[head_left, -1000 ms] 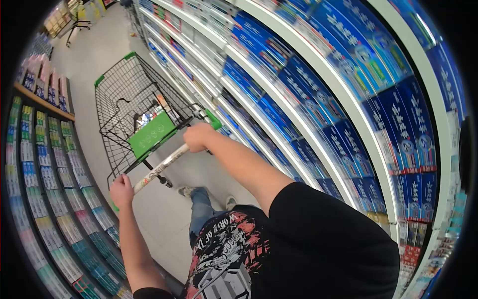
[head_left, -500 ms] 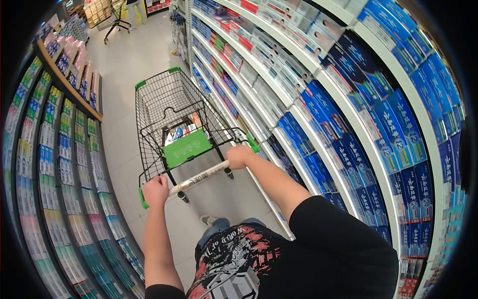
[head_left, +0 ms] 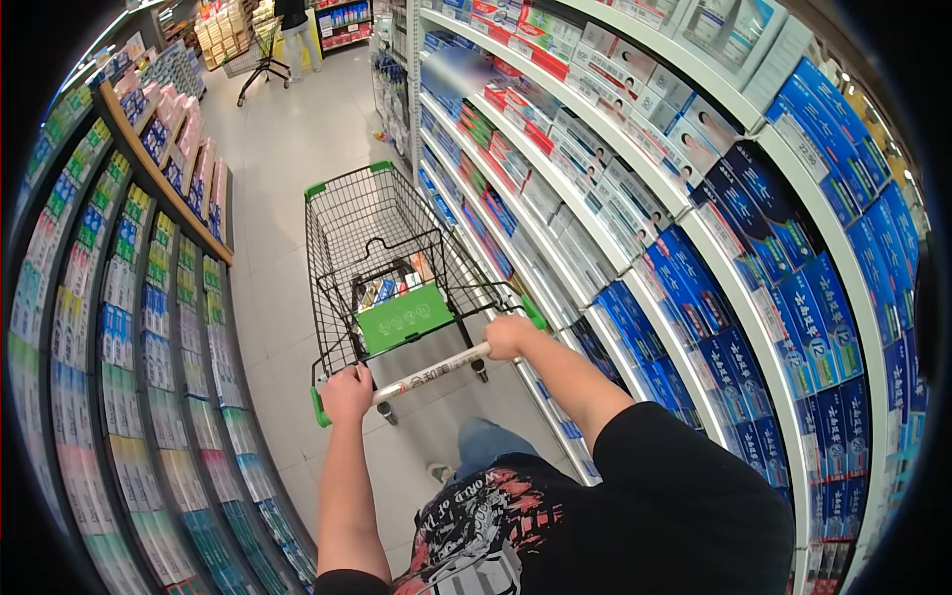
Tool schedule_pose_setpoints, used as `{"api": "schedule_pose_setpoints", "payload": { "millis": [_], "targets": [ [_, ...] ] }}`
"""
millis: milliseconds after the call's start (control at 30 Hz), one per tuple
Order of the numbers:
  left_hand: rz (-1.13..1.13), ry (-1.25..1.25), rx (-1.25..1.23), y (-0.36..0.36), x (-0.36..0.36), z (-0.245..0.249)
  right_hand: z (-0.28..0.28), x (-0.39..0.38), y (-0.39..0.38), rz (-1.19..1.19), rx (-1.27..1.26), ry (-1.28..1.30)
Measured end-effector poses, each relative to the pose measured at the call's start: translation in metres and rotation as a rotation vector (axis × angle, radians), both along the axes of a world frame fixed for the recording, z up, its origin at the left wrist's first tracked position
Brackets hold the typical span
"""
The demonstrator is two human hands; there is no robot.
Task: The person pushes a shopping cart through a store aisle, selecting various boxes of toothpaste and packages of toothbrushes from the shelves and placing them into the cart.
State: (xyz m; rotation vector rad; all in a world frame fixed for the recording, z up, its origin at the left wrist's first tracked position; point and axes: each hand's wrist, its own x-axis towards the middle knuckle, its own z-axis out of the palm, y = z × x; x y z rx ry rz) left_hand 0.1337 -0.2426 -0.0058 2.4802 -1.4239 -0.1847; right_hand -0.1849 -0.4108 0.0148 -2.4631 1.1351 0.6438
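Cart [head_left: 369,233] stands straight ahead of my fists, its handle bar [head_left: 433,369] clamped in my left hand [head_left: 347,394] and right hand [head_left: 509,337], one near each end. Stiff wire, few goods inside, so I judge it light; the bar is the place to grip.

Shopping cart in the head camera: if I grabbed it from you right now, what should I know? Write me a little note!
Left hand: closed around the left end of the white handle bar of the black wire shopping cart with green corners.
Right hand: closed around the bar's right end.
Cart: in the aisle, pointing ahead, close to the right-hand shelves of blue boxes.
Done: a few small boxes lie in the basket behind the green plastic seat flap.
Left: most of the basket has room. Another person stands at the aisle's far end.
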Motion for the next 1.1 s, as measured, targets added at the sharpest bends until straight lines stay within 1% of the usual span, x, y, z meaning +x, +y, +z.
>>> {"api": "schedule_pose_setpoints", "payload": {
  "millis": [267,467,500,567,600,733,800,867,933,967,1000,1033,1100],
  "targets": [
    [-0.011,-0.022,-0.028,-0.058,0.03,0.0,-0.002,0.029,-0.058,-0.011,0.015,0.0],
    [-0.018,-0.028,0.016,-0.118,0.058,-0.001,-0.015,0.05,-0.12,0.007,-0.039,-0.084],
    [-0.012,-0.017,0.019,-0.129,0.061,-0.001,-0.018,0.053,-0.131,-0.019,-0.03,-0.088],
    [-0.05,-0.009,0.003,-0.151,0.069,-0.003,-0.022,0.061,-0.154,0.013,-0.049,-0.108],
    [-0.036,-0.008,0.009,-0.162,0.073,-0.001,-0.011,0.066,-0.162,0.015,-0.044,-0.102],
    [-0.03,-0.031,0.012,-0.198,0.09,0.004,-0.002,0.081,-0.197,-0.01,-0.052,-0.13],
    [0.002,-0.039,0.017,-0.217,0.095,0.007,-0.012,0.089,-0.215,-0.003,-0.055,-0.163],
    [-0.031,-0.075,-0.012,-0.23,0.11,-0.001,-0.021,0.096,-0.233,0.017,-0.062,-0.191],
    [-0.067,-0.114,-0.052,-0.245,0.116,-0.002,-0.013,0.098,-0.244,0.068,-0.021,-0.284],
    [-0.063,-0.103,-0.042,-0.25,0.119,-0.004,-0.017,0.093,-0.252,0.07,-0.01,-0.273],
    [-0.072,-0.07,-0.041,-0.256,0.122,-0.002,-0.019,0.087,-0.259,0.176,-0.085,-0.497],
    [-0.08,-0.041,-0.042,-0.258,0.124,-0.002,-0.009,0.083,-0.26,0.279,-0.162,-0.726],
    [-0.121,-0.045,-0.085,-0.265,0.128,0.0,0.008,0.064,-0.261,0.256,-0.188,-0.773]
  ]
}}
